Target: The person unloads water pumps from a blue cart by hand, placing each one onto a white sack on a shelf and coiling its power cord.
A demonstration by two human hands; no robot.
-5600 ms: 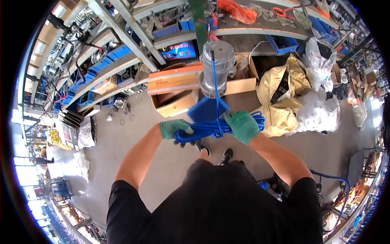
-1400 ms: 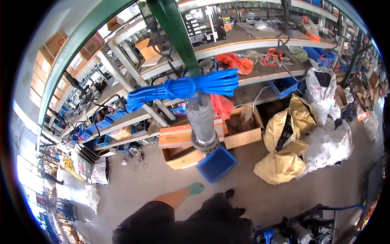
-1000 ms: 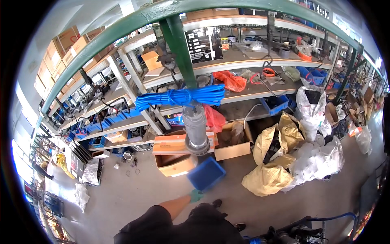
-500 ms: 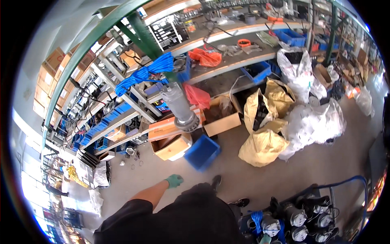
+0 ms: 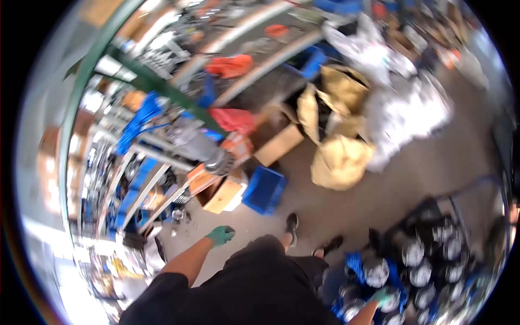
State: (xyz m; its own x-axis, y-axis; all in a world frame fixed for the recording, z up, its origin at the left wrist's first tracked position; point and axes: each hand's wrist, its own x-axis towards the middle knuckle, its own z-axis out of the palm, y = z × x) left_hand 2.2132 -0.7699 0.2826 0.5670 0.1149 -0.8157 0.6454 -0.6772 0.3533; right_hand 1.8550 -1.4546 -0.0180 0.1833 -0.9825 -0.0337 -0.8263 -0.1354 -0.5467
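My left hand (image 5: 221, 236), in a green glove, hangs over the floor beside my body. Its fingers are loosely bent and slightly apart, with nothing in them. Low on the right, my right hand (image 5: 382, 297), also gloved in green, reaches over a cart loaded with several round metal pumps (image 5: 376, 272). It is at or against one of these pumps, but blur hides how its fingers lie. Blue cable (image 5: 355, 265) is bundled among the pumps. Ahead, a tall grey pump (image 5: 197, 142) stands tilted in the picture, with a coil of blue cable (image 5: 140, 122) at its top.
A blue bin (image 5: 264, 190) and an open cardboard box (image 5: 225, 192) rest on the floor ahead. Yellow sacks (image 5: 342, 162) and white plastic bags (image 5: 403, 122) lie farther right. Shelving (image 5: 265, 67) with a green post runs behind them. The cart's blue handle rail (image 5: 471, 185) rises at right.
My view has turned right, so the shelves and tall pump shift left and more of the cart shows. My right hand has come farther into view over the pumps. My left hand stays empty.
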